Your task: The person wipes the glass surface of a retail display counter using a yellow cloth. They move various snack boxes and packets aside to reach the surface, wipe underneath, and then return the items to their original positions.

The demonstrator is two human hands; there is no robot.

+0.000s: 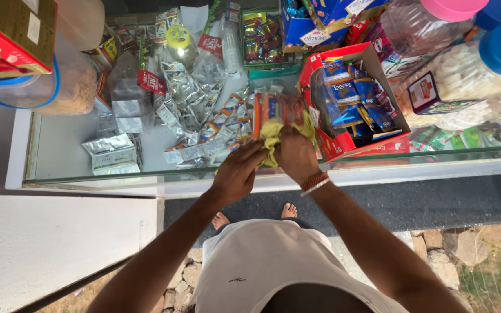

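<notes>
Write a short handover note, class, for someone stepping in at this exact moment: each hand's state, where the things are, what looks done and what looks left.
Left hand: gripping the yellow cloth at its lower edge.
Right hand: also closed on the cloth, bunching it over the glass counter.
Around it: red box of blue packets just right of the hands, loose sachets to the left, blue-lidded jar far right.
Done: cloth is in both hands on the counter.
Left: sachets lie scattered over the glass.

Left hand [238, 173] and right hand [294, 152] together (fingers curled), forearms outstretched.
</notes>
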